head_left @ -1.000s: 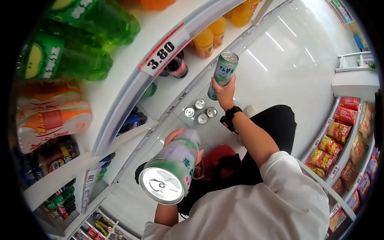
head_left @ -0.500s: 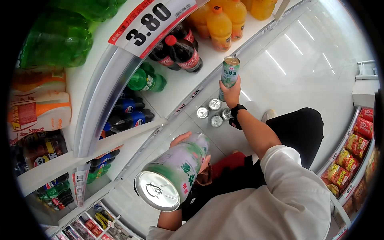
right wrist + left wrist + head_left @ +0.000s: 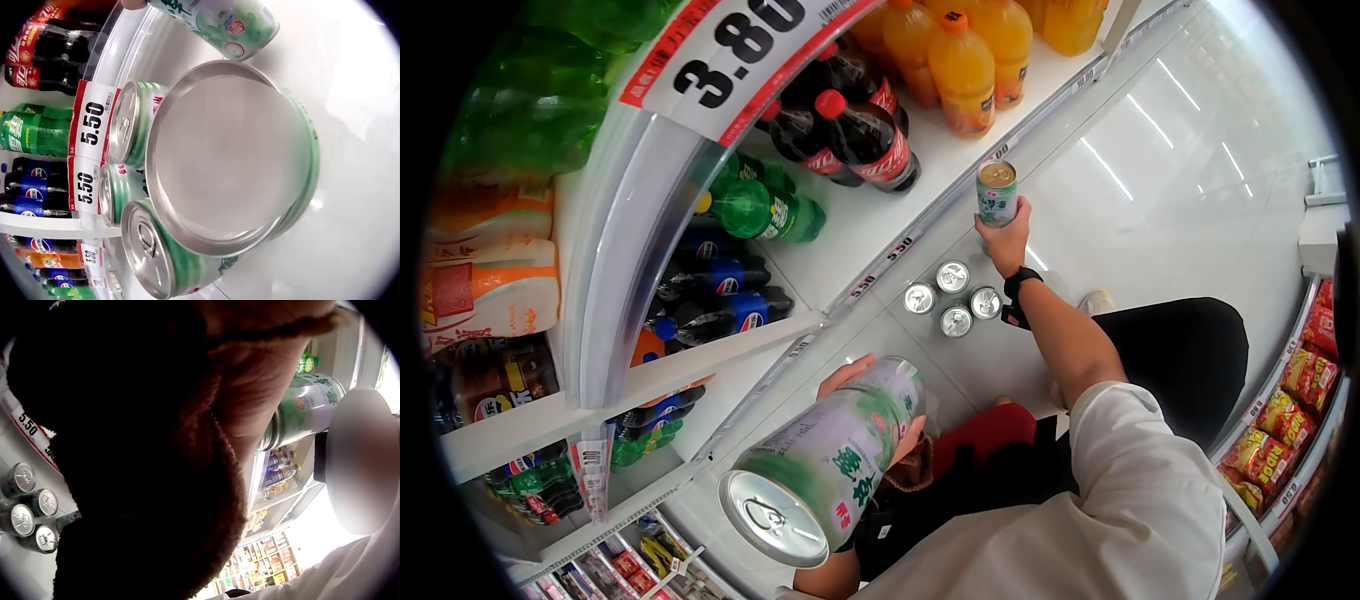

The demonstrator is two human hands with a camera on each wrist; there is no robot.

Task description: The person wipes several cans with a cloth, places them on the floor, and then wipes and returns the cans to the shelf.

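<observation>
My left hand [image 3: 843,376] grips a green and lilac grass jelly drink can [image 3: 830,450] close below the head camera, its silver pull-tab end tilted toward the view. The left wrist view shows the palm [image 3: 253,394] against that can [image 3: 306,409]. Farther out, my right hand [image 3: 1004,242], with a black band on the wrist, holds a matching can [image 3: 997,200] low over the floor, its gold-toned end facing up. Several similar cans [image 3: 952,278] stand upright in a tight group on the floor beside it. In the right wrist view the held can [image 3: 222,28] is above this group.
A white shelf unit [image 3: 820,280] with cola bottles [image 3: 870,145], orange juice bottles [image 3: 965,75] and green soda bottles [image 3: 770,210] runs along the left. Snack packets [image 3: 1270,455] fill a rack at right. My bent leg [image 3: 1175,360] is beside the right arm.
The head view has shifted, showing more of the lower shelf. My right hand has lowered its can toward the floor near the group. The left hand keeps its hold on the other can.
</observation>
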